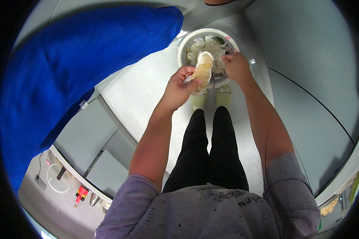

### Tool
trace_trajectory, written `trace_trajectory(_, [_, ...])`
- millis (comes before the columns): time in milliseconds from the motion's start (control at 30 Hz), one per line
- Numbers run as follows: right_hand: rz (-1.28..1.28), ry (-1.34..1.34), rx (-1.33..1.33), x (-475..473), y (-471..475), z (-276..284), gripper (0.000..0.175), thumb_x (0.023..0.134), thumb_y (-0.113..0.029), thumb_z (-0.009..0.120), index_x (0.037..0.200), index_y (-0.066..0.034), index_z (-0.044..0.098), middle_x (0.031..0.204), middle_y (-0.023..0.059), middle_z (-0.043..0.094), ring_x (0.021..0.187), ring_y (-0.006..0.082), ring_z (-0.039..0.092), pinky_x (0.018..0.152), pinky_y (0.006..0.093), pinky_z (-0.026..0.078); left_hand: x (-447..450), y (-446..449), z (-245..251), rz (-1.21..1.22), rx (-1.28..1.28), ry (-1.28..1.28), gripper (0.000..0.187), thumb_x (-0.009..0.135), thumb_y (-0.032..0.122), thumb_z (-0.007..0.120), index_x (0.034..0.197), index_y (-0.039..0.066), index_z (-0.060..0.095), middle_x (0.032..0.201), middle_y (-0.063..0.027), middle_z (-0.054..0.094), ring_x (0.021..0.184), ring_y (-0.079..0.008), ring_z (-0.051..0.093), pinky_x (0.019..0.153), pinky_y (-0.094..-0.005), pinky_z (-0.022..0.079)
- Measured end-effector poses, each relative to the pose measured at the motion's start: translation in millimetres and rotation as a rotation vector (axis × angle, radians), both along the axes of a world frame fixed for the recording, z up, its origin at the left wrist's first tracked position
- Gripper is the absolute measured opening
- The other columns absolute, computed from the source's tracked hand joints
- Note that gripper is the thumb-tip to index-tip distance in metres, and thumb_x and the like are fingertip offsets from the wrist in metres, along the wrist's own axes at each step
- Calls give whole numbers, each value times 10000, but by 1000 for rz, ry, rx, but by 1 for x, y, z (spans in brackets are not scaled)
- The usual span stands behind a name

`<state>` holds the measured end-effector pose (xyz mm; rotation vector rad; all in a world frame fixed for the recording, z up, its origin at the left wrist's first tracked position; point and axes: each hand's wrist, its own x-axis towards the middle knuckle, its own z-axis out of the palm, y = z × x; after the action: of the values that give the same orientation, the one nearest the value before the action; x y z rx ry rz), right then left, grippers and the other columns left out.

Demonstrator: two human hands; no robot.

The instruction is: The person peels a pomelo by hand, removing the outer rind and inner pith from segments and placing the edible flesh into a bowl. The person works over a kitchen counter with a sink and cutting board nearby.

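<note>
In my left hand [181, 88], between thumb and fingers, is a long piece of pomelo-like fruit [203, 71], pale yellow with a white, pithy upper end. It hangs over the near left side of a round white waste bin [181, 53] on the floor. White peel scraps [211, 44] and some green leafy bits lie in the bin's clear liner. My right hand [237, 66] is above the bin's right rim with fingers curled together. Whether a small scrap is pinched in them cannot be seen.
My light green slippers [223, 97] stand just below the bin. A blue cloth [92, 59] spreads across the upper left. Grey cabinets [305, 59] flank the floor. On the left counter are a clear round lid [58, 178] and a red-labelled bottle [81, 193].
</note>
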<state>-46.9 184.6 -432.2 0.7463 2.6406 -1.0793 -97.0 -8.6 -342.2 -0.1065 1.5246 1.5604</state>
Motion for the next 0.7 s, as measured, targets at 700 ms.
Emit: trace_trajectory(700, [65,27,-873,-2,-20,71,198,774,-142,671,919,-6,668,770,72,657,667,111,588,640,237,471,-1,-6,-17,410,73,-117,371,808,85,663,1128,-4,498,982,-79,623,871,-143,600,769,-271,492])
